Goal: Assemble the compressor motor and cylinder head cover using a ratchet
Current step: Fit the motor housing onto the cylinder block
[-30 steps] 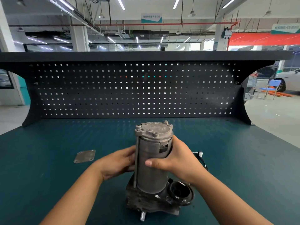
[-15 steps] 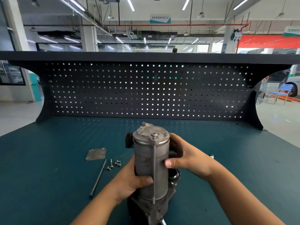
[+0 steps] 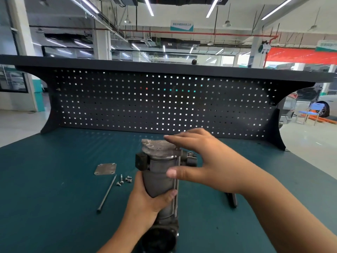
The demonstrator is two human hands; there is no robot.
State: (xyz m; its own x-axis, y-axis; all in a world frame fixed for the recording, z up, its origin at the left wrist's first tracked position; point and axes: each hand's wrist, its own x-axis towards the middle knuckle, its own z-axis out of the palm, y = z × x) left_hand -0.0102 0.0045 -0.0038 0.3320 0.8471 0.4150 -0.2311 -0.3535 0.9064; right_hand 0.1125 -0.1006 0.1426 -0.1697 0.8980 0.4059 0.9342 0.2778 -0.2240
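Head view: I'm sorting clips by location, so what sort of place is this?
Probably an automotive workshop or training hall: a teal-topped workbench with a black pegboard back, exposed ducts and strip lights on a high ceiling, and a white car parked at the far right.

I am standing in a workshop: a dark board full of holes (image 3: 164,103) is standing behind my green bench (image 3: 54,179), and a car (image 3: 326,102) is sitting far right.
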